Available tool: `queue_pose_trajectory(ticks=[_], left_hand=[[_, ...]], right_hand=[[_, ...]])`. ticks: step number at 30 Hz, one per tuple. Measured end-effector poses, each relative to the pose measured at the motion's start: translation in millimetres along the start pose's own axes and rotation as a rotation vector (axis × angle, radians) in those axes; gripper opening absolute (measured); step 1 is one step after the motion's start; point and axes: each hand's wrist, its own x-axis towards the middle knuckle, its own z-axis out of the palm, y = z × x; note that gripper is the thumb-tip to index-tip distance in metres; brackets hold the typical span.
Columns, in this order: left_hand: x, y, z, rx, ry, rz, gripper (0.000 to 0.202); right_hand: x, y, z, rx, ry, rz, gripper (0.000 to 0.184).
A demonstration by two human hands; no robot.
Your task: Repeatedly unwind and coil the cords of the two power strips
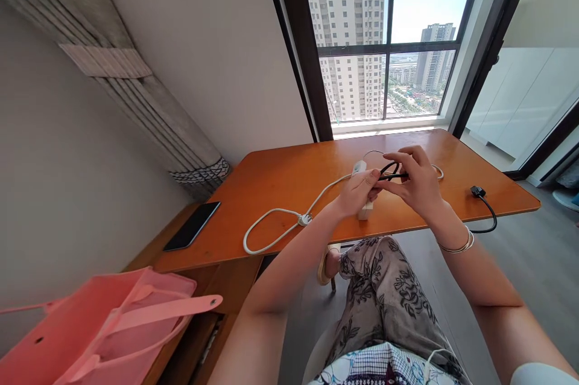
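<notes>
Loosely looped, slim, black cable (392, 177)

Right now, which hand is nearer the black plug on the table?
Right: the right hand is left of the black plug; the left hand is farther left.

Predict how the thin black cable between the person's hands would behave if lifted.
Likely flexible: the thin black cable bends into a small loop. Probably light too, being slender where it spans from left hand to right hand.
</notes>
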Motion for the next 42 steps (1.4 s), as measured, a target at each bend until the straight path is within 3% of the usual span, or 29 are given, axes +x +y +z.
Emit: queue_pose_trajectory(ticks=[4, 10, 15, 18, 24, 28, 30, 33, 38, 42], left_hand=[[-2.5, 11.8, -2.8, -0.020, -0.159, -0.075, 0.062], [0.7, 20.5, -7.7, -0.033, -0.231, -0.166, 0.061], [-1.2, 27.5, -8.3, -0.171, -0.347, -0.280, 0.059], [-4.0, 28.9, -7.9, -0.293, -0.386, -0.273, 0.054], [-8.3, 20.9, -7.3, -0.427, -0.243, -0.257, 0.056], [-12.5, 23.8, -6.0, -0.416, -0.045, -0.211, 0.059], [-14.1, 28.1, -5.5, -0.404, 0.061, -0.161, 0.060], [-14.7, 34.6, -6.2, -0.398, 0.192, -0.074, 0.060], [-12.2, 42.7, -10.0, -0.340, 0.392, 0.035, 0.056], [-9.8, 43.7, -13.9, -0.339, 0.436, 0.129, 0.054]], right_hand=[[6.0, 6.0, -9.1, 0.129, -0.081, -0.021, 0.039], [16.9, 20.0, -20.0, 0.249, -0.275, -0.080, 0.037], [13.1, 23.8, -14.4, 0.134, -0.179, -0.158, 0.040], [8.6, 20.8, -6.9, 0.193, -0.134, -0.134, 0.042], [2.1, 24.9, 8.4, 0.441, -0.145, 0.045, 0.050], [-6.1, 37.4, 19.5, 0.442, -0.081, 0.127, 0.048], [-13.9, 42.9, 24.6, 0.386, -0.088, 0.161, 0.044], [-31.4, 46.1, 29.8, 0.243, -0.219, 0.189, 0.047], [-63.5, 36.0, 27.6, -0.268, -0.469, 0.161, 0.054], [-71.9, 23.2, 17.2, -0.417, -0.339, 0.056, 0.046]])
